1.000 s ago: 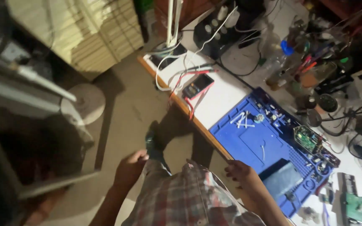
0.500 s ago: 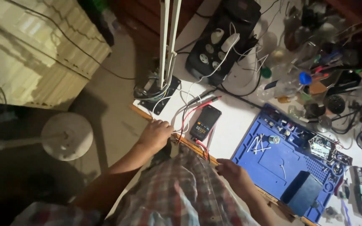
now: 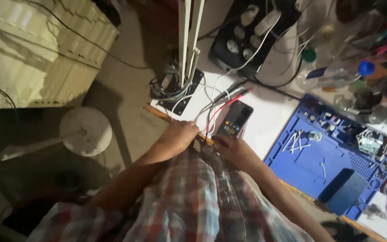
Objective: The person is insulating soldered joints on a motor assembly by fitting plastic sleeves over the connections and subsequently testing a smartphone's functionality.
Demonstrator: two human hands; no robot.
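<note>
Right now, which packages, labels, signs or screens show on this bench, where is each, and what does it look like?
Multimeter: at the bench's near edge, just above the right hand; black slab, dark blank screen, small coloured buttons.
Bottle: far side, lying down; clear plastic, blue cap, no label readable.
No signs or packages to be made out.

Both hands (image 3: 182,136) (image 3: 234,150) rest at the bench edge (image 3: 175,118) beside a multimeter (image 3: 234,118).

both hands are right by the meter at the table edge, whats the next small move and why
Probably close the right hand around the dark handheld meter: it already touches the near end, and the red and black leads look plugged in. The left hand rests on the table edge.
</note>
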